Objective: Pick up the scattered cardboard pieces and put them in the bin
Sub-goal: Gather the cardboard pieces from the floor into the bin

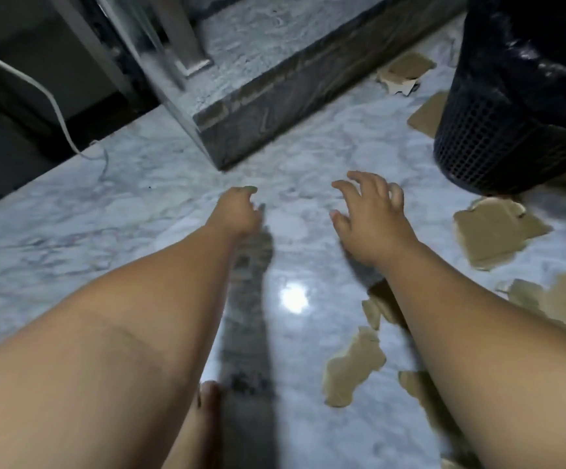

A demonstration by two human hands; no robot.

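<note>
Reaching out over the white-grey marble floor: right hand spread wide and empty, left hand loosely curled with nothing in it, both near the floor's middle. Torn brown cardboard pieces lie scattered along the floor's right side. Several sit just beside the black mesh bin with black plastic liner at the far right corner.

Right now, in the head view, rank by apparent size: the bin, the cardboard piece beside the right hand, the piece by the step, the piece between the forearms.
1. bin
2. cardboard piece beside the right hand
3. piece between the forearms and piece by the step look alike; the first lies nearer the camera, so unranked.
</note>
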